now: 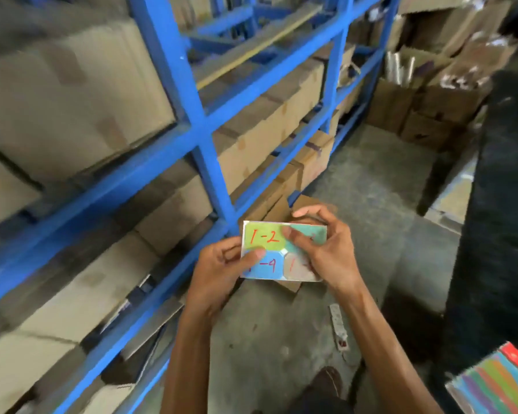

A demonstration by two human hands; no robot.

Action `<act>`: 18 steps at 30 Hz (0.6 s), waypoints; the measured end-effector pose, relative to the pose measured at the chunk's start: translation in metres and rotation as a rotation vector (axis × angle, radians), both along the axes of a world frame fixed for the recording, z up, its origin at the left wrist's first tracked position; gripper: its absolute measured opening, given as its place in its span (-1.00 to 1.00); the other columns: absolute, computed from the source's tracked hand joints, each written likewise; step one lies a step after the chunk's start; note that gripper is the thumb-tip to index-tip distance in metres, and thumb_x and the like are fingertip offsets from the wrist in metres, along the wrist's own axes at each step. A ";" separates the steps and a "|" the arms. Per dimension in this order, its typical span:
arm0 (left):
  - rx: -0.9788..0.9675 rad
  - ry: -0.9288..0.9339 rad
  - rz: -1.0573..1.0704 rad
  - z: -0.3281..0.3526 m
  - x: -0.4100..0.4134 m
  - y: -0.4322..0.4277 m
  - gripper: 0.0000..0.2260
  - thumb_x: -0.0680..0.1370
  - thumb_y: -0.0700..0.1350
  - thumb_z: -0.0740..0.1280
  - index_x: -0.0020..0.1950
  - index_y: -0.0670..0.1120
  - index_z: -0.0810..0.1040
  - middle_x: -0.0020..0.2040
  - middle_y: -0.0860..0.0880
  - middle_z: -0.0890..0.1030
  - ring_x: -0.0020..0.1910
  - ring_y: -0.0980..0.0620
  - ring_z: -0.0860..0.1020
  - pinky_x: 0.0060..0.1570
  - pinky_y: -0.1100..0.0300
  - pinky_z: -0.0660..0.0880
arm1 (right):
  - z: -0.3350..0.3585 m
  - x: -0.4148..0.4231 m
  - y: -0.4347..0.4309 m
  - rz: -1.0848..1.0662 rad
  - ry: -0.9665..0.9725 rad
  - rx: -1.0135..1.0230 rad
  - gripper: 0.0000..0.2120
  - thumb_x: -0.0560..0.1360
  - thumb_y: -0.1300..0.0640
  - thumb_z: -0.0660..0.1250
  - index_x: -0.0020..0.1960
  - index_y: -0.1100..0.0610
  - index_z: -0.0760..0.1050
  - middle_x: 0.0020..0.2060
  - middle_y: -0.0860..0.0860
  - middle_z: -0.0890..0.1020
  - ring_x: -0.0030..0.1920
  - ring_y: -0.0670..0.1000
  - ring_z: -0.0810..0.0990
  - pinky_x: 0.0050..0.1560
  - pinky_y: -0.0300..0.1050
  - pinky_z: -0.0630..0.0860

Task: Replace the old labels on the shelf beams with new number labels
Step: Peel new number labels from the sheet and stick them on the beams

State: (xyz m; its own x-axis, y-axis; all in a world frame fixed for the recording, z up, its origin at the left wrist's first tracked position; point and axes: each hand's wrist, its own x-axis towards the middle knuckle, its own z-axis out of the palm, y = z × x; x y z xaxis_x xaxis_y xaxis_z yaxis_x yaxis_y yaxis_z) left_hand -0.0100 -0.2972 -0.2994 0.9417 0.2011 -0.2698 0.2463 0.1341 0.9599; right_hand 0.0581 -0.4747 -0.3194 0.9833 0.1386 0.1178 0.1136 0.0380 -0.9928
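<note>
Both hands hold one sheet of number labels in front of the body, at about 6 o'clock of centre in the view. The left hand grasps the sheet's left edge, thumb lying across the seam between the green and blue labels. The right hand grasps the right side, its thumb pressed on the teal label at the top right and its fingers curled behind the top edge.

The sheet carries four labels. Green label, at 10 o'clock on the sheet: red handwriting "1-2". Blue label, at 7 o'clock: a dash and a digit that looks like 9, the first character hidden by the left thumb. Teal label at 2 o'clock and tan label at 4 o'clock: writing mostly covered by the right hand, not legible.

Blue rack occupies 9 to 12 o'clock, shelves loaded with cardboard boxes. No label can be made out on the beams; that area is blurred. Concrete floor below, a power strip lying on it at 5 o'clock of the hands. A stack of coloured sheets sits at the frame's 4 o'clock corner.
</note>
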 end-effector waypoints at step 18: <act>-0.074 -0.158 0.626 0.041 -0.143 0.150 -0.88 0.53 -0.27 0.44 0.05 -0.23 0.69 -0.16 -0.04 0.78 -0.20 0.13 0.72 -0.21 0.38 0.58 | 0.048 -0.066 0.219 0.296 -0.771 -0.326 -0.84 0.47 0.06 0.52 0.05 -0.05 0.72 0.10 -0.12 0.60 0.11 0.01 0.55 0.06 0.17 0.55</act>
